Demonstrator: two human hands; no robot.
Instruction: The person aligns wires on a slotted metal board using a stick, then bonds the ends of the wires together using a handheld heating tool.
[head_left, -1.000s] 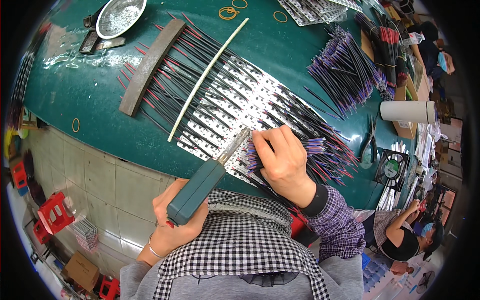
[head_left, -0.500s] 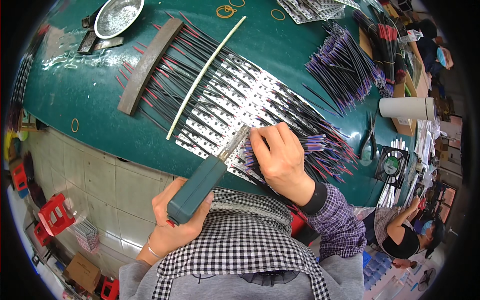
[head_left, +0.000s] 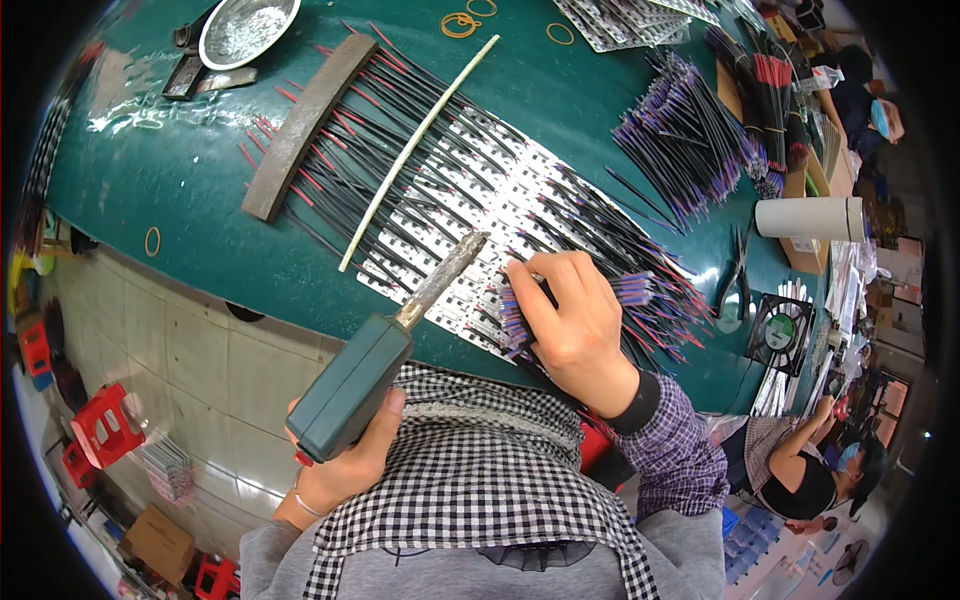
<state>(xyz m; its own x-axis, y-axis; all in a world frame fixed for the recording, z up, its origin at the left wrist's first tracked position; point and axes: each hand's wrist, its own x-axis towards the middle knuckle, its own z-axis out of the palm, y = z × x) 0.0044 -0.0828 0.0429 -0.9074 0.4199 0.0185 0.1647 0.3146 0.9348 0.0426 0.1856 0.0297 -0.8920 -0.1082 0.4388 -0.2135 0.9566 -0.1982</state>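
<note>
My left hand grips a dark green soldering iron, its thick, crusted tip pointing up over the boards. White circuit boards lie in a slanted panel on the green table, with rows of black wires across both sides. Just right of the iron's tip, my right hand is closed in a pinch at the panel. A bundle of black wires with purple ends lies under that hand and sticks out past it. What sits between the fingertips looks like a wire end, mostly hidden.
A curved brown bar and a thin pale rod lie across the wires. Farther off are a metal bowl, a wire pile, pliers, a white cylinder and a small fan. Another person sits at right.
My left hand has drawn the soldering iron back down and left, so its tip is now away from my right fingertips. The right hand has shifted slightly right and down.
</note>
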